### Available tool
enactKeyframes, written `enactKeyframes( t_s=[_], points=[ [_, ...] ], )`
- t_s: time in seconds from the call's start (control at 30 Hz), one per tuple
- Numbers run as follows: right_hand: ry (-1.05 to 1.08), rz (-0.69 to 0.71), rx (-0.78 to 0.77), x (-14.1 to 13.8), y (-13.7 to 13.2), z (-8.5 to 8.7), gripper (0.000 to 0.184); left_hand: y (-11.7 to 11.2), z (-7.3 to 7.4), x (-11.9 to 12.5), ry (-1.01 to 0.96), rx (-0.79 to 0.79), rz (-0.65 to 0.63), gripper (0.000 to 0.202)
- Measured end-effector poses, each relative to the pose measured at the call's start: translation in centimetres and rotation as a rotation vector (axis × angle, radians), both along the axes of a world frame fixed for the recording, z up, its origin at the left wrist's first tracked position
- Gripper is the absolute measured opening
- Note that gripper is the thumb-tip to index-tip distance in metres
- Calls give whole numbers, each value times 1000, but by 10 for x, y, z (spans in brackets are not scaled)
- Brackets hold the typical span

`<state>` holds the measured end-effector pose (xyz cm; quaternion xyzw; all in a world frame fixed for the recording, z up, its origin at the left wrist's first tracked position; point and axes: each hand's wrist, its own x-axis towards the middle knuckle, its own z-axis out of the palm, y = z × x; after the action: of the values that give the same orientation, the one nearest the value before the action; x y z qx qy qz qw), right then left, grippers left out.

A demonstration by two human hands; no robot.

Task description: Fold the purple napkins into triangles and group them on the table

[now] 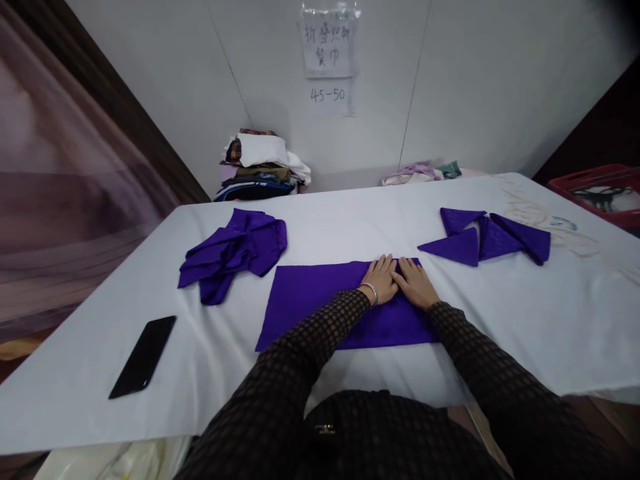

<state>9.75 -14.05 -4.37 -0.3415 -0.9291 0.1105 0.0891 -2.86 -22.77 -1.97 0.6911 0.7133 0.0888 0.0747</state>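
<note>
Both of the wearer's arms come in from the near edge in dark checked sleeves (490, 360), elbows apart, forearms slanting inward until the hands meet. On the dark top (380, 437) at the chest sits a small gold-coloured mark, too small to read. The left hand (381, 280), with a pale bracelet (371, 292) at its wrist, lies palm down, its fingers extended and pointing away from the body. The right hand (417, 283) lies just beside it in the same pose, its thumb reaching across to the left hand. The fingers of both are laid out flat, gripping nothing.

Under them is a purple cloth (305, 297), spread as a rectangle on the white-covered bench (345, 227); the hands rest near its far right corner. To the left, well apart, lies a black phone (143, 357) with no legible brand. Beyond it is a crumpled purple cloth (245, 250), and at the far right a purple cloth bent into pointed folds (500, 243).

Past the bench stand a clothes pile (263, 177) and a red basket (625, 219). On the pale wall (455, 93) hangs a sheet (327, 50) handwritten "折叠织物 餐巾", and below it, "45-50".
</note>
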Motion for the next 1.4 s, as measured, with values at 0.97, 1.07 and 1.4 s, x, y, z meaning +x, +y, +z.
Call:
enactKeyframes(
  t_s=[0.97, 1.07, 1.4],
  points=[
    [-102, 69, 209, 7, 5, -17, 79, -151, 17, -228, 99, -147, 731, 65],
    [-107, 66, 197, 7, 4, -15, 79, -161, 22, -206, 107, -106, 668, 65],
    [-129, 43, 182, 4, 1, -9, 76, -211, 2, -141, 113, -128, 412, 70]
  ],
)
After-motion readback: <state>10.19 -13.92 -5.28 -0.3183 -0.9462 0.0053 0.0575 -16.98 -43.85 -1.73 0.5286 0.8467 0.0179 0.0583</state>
